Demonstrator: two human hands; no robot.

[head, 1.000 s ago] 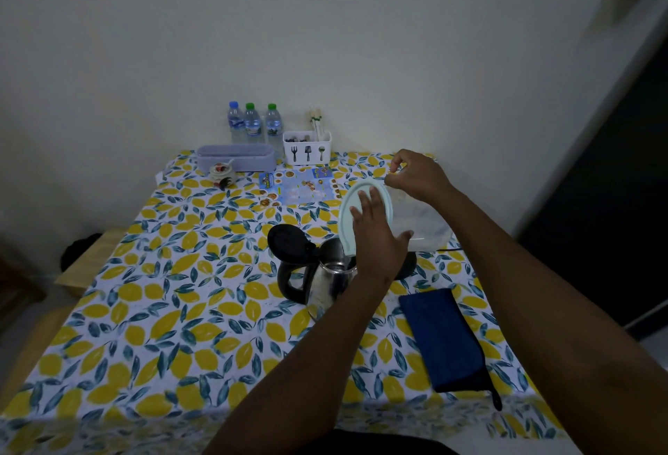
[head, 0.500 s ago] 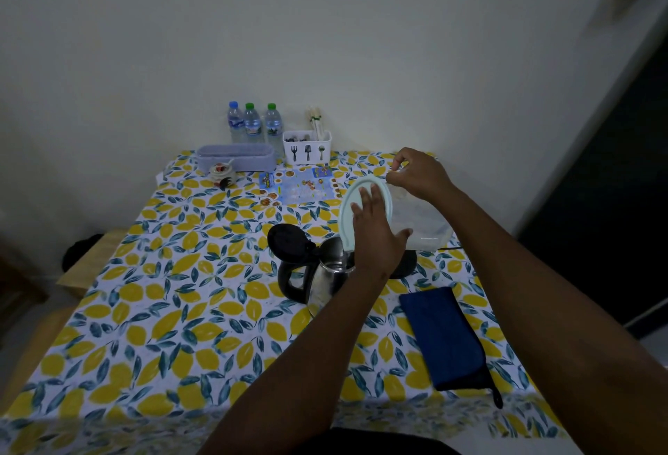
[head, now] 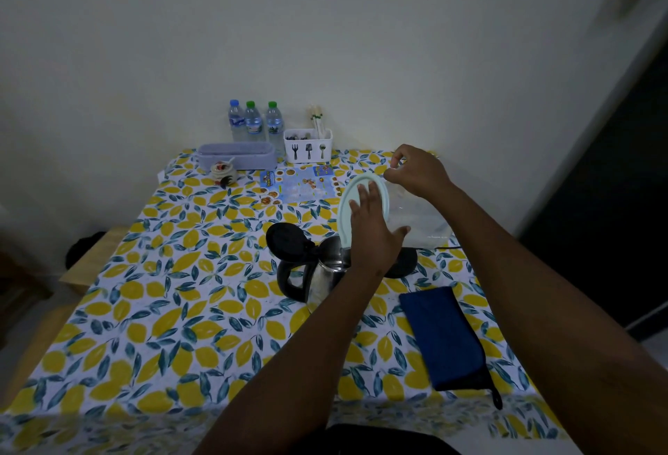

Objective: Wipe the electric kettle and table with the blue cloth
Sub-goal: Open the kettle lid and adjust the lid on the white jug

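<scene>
The steel electric kettle [head: 322, 282] stands mid-table with its black lid [head: 286, 238] flipped open, next to its round black base [head: 402, 263]. Above its mouth a clear plastic container [head: 423, 217] with a pale green lid [head: 346, 208] is tipped on its side. My left hand [head: 372, 232] lies flat against the lid, thumb hooked under the container. My right hand [head: 419, 173] pinches the container's upper rim. The dark blue cloth [head: 444, 339] lies folded on the lemon-print table [head: 162, 292], right of the kettle; neither hand touches it.
Along the far edge stand three water bottles [head: 253, 123], a white cutlery holder [head: 308, 147], a grey oblong box [head: 235, 154], a small jar [head: 223, 171] and a blue leaflet [head: 300, 185]. A wall sits behind; a dark doorway is at right.
Both hands and the tipped container have stayed almost still over the kettle; my right hand has shifted very slightly up. The cloth has not moved.
</scene>
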